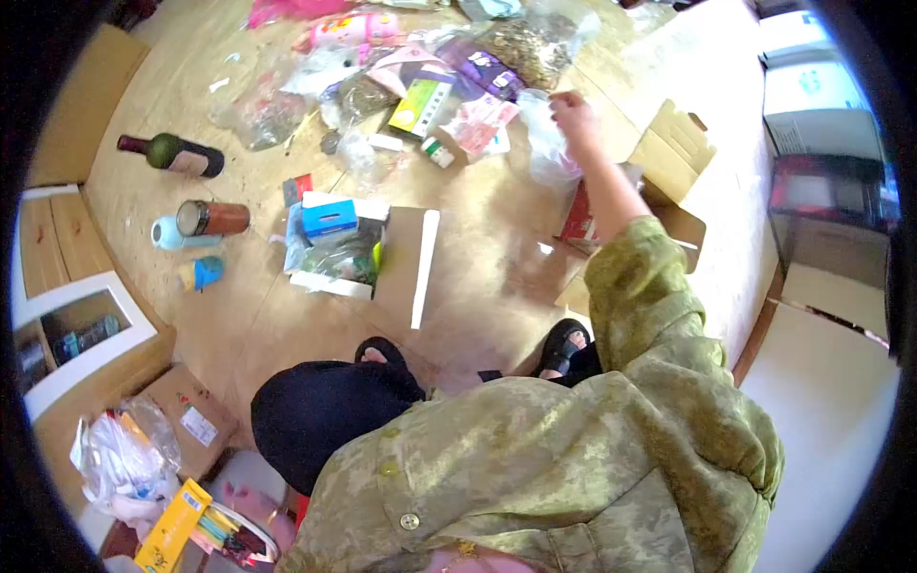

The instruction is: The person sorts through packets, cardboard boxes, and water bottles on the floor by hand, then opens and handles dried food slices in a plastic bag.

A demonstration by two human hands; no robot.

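My right hand (575,119) reaches far forward over the floor, its fingers curled together at the upper edge of a clear plastic bag (546,145). The bag hangs or lies just left of the wrist and looks thin and crumpled. Left of it are a pink-and-white packet (480,124), a small white bottle with a green label (437,152) and a green-and-yellow box (420,103). Beneath my forearm stands an open cardboard box (673,153) with a red box (580,218) beside it. My left hand is out of view.
A wine bottle (177,156) lies at the left, near a brown cylindrical container (212,218) and a light-blue bottle (170,232). An open white box (333,284) holds a blue box (329,219) and plastic. Bagged goods (540,48) crowd the far floor. A white cabinet (812,401) borders the right.
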